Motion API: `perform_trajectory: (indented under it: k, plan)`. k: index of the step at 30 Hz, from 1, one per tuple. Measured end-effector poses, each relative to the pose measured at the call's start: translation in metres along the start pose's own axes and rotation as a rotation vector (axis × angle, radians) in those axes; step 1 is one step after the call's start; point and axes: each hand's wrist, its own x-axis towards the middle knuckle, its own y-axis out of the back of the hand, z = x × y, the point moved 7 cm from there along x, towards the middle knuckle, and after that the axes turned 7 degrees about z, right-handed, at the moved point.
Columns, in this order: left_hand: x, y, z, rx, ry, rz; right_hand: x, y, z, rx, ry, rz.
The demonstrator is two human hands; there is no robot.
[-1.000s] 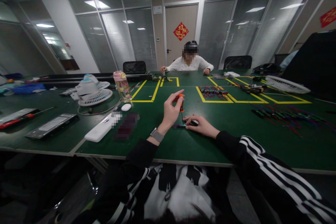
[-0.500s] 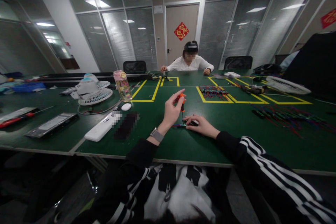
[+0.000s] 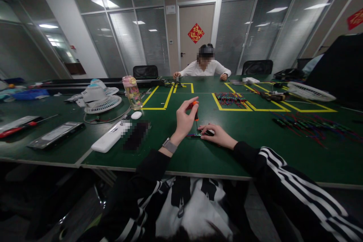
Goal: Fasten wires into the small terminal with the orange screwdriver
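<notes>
My left hand [image 3: 185,119] grips an orange and black screwdriver [image 3: 196,113] by its handle. The shaft points down, its tip at a small green circuit board [image 3: 195,135] with thin coloured wires. My right hand [image 3: 217,135] rests on the table and pinches the board's right end, its fingertips beside the shaft. Under the right fingers lies a dark shape that I cannot make out. The screw, if any, is too small to see.
Wired boards lie in a bundle [image 3: 231,99] inside yellow tape and in another pile [image 3: 314,124] at right. On the left stand a bottle [image 3: 132,92], a white fan [image 3: 100,98], a white power bank [image 3: 110,137] and a hard drive [image 3: 56,135]. Opposite sits a person [image 3: 204,68].
My left fingers have shifted slightly around the screwdriver handle, with the index finger more bent. The right hand and the circuit board have stayed in place.
</notes>
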Motion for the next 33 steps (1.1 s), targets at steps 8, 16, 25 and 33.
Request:
perform_trajectory:
  k: [8, 16, 25, 33]
  plan:
    - [0.0, -0.004, -0.001, -0.024, -0.005, -0.058, 0.0, -0.001, 0.001, 0.001, 0.005, 0.004]
    - [0.0, 0.0, 0.002, 0.075, -0.056, -0.005, 0.0, 0.0, -0.001, -0.01, -0.002, -0.012]
    - [-0.001, -0.004, -0.001, 0.015, 0.001, -0.056, 0.0, 0.0, -0.002, -0.018, -0.002, -0.005]
    - [-0.001, -0.003, 0.003, 0.046, -0.045, -0.064, 0.0, 0.001, -0.004, -0.007, -0.005, -0.008]
